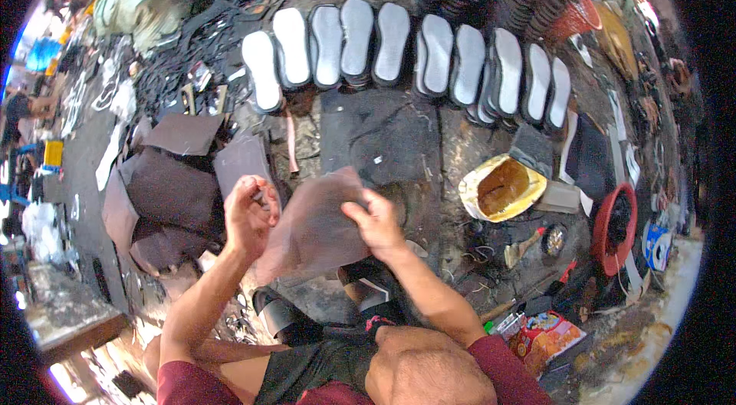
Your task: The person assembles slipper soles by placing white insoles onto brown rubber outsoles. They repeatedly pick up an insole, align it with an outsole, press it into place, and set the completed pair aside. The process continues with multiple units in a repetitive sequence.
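Note:
My right hand grips the right edge of a brown, leather-like sheet, thumb on top. The sheet is blurred by motion and hangs in front of me, above the floor. My left hand is raised at the sheet's left side with its fingers loosely curled and apart, and nothing shows in it. Just beyond that hand lies a flat grey-brown sheet. To its left, a heap of brown sheets is spread on the floor.
An arc of shoe soles with pale insoles lies beyond a dark square mat. At right are a yellow-rimmed glue container, a brush, a red basin and a colourful snack packet. Dark scraps cover the far left.

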### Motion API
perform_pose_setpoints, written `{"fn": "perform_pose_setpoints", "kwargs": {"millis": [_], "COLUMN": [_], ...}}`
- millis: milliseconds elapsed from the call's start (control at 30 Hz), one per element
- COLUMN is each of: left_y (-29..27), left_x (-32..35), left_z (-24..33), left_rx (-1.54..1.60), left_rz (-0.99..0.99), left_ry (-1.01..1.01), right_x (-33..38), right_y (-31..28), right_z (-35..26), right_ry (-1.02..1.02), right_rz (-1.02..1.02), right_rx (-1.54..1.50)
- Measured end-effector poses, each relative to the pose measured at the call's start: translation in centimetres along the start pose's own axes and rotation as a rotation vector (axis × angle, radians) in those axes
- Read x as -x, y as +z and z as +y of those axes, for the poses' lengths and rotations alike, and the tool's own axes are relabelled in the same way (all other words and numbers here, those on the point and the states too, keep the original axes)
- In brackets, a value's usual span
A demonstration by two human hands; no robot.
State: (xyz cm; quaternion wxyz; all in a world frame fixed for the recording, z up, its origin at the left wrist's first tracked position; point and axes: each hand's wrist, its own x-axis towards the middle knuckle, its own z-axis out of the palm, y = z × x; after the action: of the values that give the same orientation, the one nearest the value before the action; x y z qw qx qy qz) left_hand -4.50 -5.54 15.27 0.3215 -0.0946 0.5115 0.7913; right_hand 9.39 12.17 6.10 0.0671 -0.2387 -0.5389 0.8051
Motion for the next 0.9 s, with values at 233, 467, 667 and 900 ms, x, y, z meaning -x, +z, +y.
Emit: {"fn": "perform_pose_setpoints", "kwargs": {"millis": [233, 467, 667, 900], "left_y": [1.6, 1.2, 1.0, -1.2], "left_x": [-2.1, -0.4, -0.3, -0.6], "left_z": [-7.5, -20.0, -21.0, -20.7], "left_rx": [-1.038, -1.393, -1.386, -1.282], "left_rz": [-0.279, -0.189, 0.479, 0.389], "left_ry": [0.225, 0.611, 0.386, 0.490], "right_x": [-1.8, -14.6, -15.4, -16.9], "right_y": [-11.1, -25.0, -26.5, -27.8], "right_z": [-7.6, -20.5, -20.2, -19.6], "right_ry": [-0.384, 0.207, 0.309, 0.306], "right_rz": [0.422, 0.951, 0.969, 0.945], "right_rx": [1.067, 1.513, 1.278, 1.189]}}
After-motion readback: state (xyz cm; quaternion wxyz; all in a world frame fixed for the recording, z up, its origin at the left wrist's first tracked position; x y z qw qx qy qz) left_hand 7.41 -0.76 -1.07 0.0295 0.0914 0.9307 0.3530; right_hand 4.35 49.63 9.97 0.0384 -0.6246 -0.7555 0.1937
